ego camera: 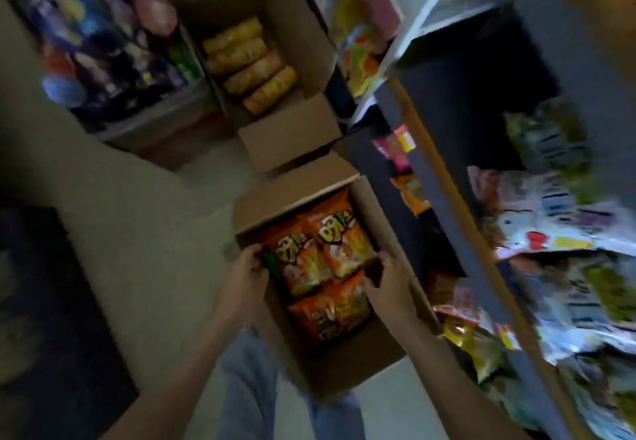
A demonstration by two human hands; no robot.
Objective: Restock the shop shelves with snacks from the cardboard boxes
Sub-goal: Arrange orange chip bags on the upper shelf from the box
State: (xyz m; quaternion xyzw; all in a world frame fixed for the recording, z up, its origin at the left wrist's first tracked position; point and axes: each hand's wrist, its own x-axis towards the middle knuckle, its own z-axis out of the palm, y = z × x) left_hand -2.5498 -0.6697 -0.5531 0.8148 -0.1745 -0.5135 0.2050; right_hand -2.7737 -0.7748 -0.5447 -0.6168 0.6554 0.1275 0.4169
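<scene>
An open cardboard box (358, 364) stands on the floor in front of me, filled with orange snack bags (323, 250). My left hand (249, 271) grips the box's left wall, fingers curled over its rim beside a green packet. My right hand (389, 276) grips the box's right wall the same way. A second open cardboard box (292, 133) farther back holds several tan snack packets (247, 64). The shop shelves (481, 226) run along the right, stocked with blurred colourful snack bags.
A low shelf with dark and blue packets (99, 51) stands at the far left. A dark mat (51, 302) lies on the pale floor at the left. My knees in blue trousers (247, 381) are under the near box. The picture is blurred.
</scene>
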